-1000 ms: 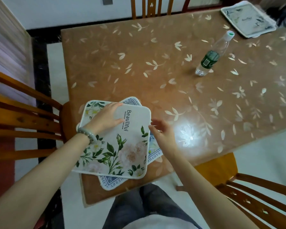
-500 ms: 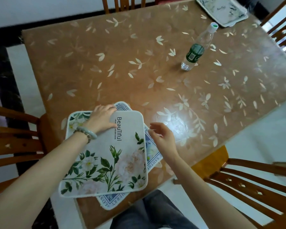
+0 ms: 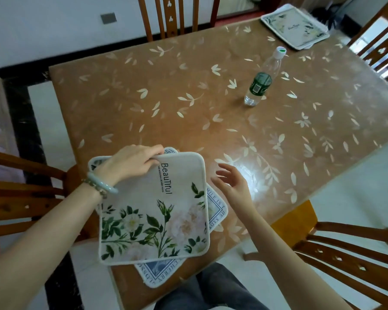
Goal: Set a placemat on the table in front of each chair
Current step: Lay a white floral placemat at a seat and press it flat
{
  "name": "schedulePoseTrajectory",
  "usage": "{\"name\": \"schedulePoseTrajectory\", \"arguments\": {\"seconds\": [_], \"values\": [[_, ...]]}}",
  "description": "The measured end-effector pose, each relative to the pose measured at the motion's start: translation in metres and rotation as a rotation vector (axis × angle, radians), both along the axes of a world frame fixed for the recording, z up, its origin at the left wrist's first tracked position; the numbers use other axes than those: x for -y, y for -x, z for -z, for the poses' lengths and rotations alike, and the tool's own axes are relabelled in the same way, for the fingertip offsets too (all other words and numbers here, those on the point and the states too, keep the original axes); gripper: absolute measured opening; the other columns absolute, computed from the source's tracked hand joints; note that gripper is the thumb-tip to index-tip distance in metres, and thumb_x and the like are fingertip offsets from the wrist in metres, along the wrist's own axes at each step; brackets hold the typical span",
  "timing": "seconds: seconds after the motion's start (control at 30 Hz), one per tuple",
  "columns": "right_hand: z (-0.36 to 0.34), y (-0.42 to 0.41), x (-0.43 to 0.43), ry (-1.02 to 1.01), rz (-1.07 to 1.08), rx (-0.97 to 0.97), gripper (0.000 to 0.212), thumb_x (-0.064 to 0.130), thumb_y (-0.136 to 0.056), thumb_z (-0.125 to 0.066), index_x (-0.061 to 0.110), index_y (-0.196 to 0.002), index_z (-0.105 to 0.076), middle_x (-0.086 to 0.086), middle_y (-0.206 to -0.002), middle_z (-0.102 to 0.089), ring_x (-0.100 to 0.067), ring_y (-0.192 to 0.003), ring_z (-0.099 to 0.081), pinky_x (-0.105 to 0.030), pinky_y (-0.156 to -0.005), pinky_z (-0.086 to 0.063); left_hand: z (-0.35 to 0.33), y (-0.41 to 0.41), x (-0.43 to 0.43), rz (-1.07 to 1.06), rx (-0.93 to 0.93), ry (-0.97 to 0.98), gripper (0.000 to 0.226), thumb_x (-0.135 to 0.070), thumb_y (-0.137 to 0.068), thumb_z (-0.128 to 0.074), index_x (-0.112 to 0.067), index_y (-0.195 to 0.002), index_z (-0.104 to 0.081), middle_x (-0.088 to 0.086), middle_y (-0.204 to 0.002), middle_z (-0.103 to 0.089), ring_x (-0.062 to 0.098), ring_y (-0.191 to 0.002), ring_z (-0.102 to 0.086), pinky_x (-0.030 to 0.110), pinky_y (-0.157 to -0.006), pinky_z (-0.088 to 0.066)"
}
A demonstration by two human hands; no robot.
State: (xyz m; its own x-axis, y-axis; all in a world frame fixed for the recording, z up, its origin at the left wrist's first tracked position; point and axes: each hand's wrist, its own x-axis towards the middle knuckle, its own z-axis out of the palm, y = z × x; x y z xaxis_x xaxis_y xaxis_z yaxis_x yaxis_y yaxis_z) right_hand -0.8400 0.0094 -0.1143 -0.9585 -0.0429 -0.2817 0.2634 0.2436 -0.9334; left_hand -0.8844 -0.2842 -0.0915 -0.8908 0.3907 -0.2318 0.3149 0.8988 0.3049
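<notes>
floral placemat [image 3: 152,211] stacked askew on blue-bordered placemat [image 3: 159,274] — table's near corner.

This is the dining area of a home: a large table [image 3: 211,113] under a glossy brown cover printed with pale leaves, with carved wooden chairs drawn up to it, one at the far side [image 3: 177,16], one at the left [image 3: 20,193] and others at the right [image 3: 349,249]. Floral placemats [image 3: 152,211] are stacked at the near corner and more lie at the far corner [image 3: 295,25], with a plastic water bottle [image 3: 263,79] standing between. White floor tiles edged by a dark border, a plain white wall and a wall switch plate [image 3: 108,18] complete the domestic look.
</notes>
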Motion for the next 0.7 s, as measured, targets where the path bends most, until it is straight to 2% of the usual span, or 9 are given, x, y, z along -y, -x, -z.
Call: {"name": "schedulePoseTrajectory", "arguments": {"seconds": [0.1,0.23,0.3,0.4,0.47,0.5,0.57,0.63,0.7], "values": [[-0.013,0.007,-0.006,0.061,-0.163,0.081,0.052,0.029,-0.077,-0.077,0.020,-0.124,-0.059,0.003,-0.111,-0.068,-0.007,-0.099,-0.067,-0.018,-0.076,-0.055,-0.044,-0.018,-0.009,0.101,-0.164,-0.078,0.005,-0.019,-0.097,-0.053,-0.019,-0.102,-0.055,-0.017,-0.075,-0.049,0.008,-0.050,-0.049,0.012,-0.046,-0.027],[-0.024,0.015,-0.012,-0.055,-0.328,0.161,0.022,0.018,-0.077,-0.077,0.019,-0.099,-0.073,-0.003,-0.099,-0.074,-0.021,-0.090,-0.071,-0.037,-0.083,-0.058,-0.098,-0.029,-0.014,0.082,-0.335,-0.202,0.011,-0.010,-0.093,-0.060,-0.009,-0.103,-0.064,-0.001,-0.083,-0.068,0.011,-0.059,-0.056,0.011,-0.052,-0.033],[-0.030,0.020,-0.018,-0.088,-0.340,0.179,0.023,0.023,-0.071,-0.082,0.022,-0.093,-0.076,0.000,-0.094,-0.076,-0.020,-0.087,-0.072,-0.040,-0.085,-0.057,-0.116,-0.033,-0.009,-0.011,-0.383,-0.287,0.013,-0.008,-0.091,-0.063,-0.010,-0.104,-0.065,0.002,-0.092,-0.072,0.012,-0.067,-0.059,0.011,-0.058,-0.037],[-0.043,0.032,-0.032,-0.079,-0.347,0.202,0.029,0.018,-0.068,-0.084,0.015,-0.095,-0.076,-0.009,-0.097,-0.075,-0.025,-0.088,-0.072,-0.042,-0.084,-0.057,-0.134,-0.034,0.010,-0.227,-0.352,-0.447,0.012,-0.014,-0.093,-0.061,-0.016,-0.105,-0.061,0.003,-0.103,-0.069,0.020,-0.089,-0.065,0.035,-0.074,-0.052],[-0.046,0.035,-0.039,0.054,-0.288,0.226,0.029,0.003,-0.073,-0.077,0.000,-0.101,-0.070,-0.019,-0.104,-0.072,-0.033,-0.095,-0.069,-0.049,-0.089,-0.054,-0.137,-0.031,0.025,-0.332,-0.381,-0.545,0.009,-0.012,-0.093,-0.061,-0.015,-0.102,-0.059,0.007,-0.101,-0.067,0.015,-0.093,-0.064,0.037,-0.082,-0.052],[-0.048,0.035,-0.041,0.177,-0.243,0.238,0.028,-0.002,-0.075,-0.073,-0.004,-0.103,-0.067,-0.022,-0.107,-0.070,-0.036,-0.099,-0.068,-0.050,-0.091,-0.053,-0.136,-0.030,0.032,-0.369,-0.384,-0.622,0.010,-0.009,-0.093,-0.061,-0.015,-0.100,-0.058,0.008,-0.100,-0.066,0.005,-0.090,-0.063,0.028,-0.082,-0.051],[-0.052,0.033,-0.043,0.438,-0.183,0.244,0.030,-0.003,-0.076,-0.069,-0.005,-0.106,-0.064,-0.023,-0.111,-0.068,-0.037,-0.103,-0.066,-0.044,-0.087,-0.056,-0.131,-0.030,0.038,-0.457,-0.356,-0.773,0.013,-0.008,-0.093,-0.061,-0.018,-0.100,-0.059,0.001,-0.099,-0.065,-0.010,-0.083,-0.061,0.010,-0.074,-0.048],[-0.057,0.034,-0.041,0.565,-0.151,0.224,0.032,0.003,-0.076,-0.067,-0.003,-0.108,-0.064,-0.019,-0.109,-0.069,-0.034,-0.099,-0.067,-0.036,-0.080,-0.058,-0.120,-0.031,0.037,-0.563,-0.320,-0.914,0.017,-0.010,-0.093,-0.061,-0.026,-0.096,-0.059,-0.007,-0.098,-0.066,-0.008,-0.083,-0.063,0.011,-0.075,-0.049],[-0.059,0.035,-0.038,0.569,-0.139,0.208,0.034,0.005,-0.076,-0.066,-0.001,-0.109,-0.065,-0.016,-0.107,-0.070,-0.031,-0.095,-0.068,-0.037,-0.079,-0.057,-0.104,-0.032,0.032,-0.697,-0.259,-1.104,0.018,-0.011,-0.094,-0.060,-0.029,-0.095,-0.060,-0.003,-0.102,-0.069,0.010,-0.094,-0.067,0.026,-0.085,-0.053]]}}
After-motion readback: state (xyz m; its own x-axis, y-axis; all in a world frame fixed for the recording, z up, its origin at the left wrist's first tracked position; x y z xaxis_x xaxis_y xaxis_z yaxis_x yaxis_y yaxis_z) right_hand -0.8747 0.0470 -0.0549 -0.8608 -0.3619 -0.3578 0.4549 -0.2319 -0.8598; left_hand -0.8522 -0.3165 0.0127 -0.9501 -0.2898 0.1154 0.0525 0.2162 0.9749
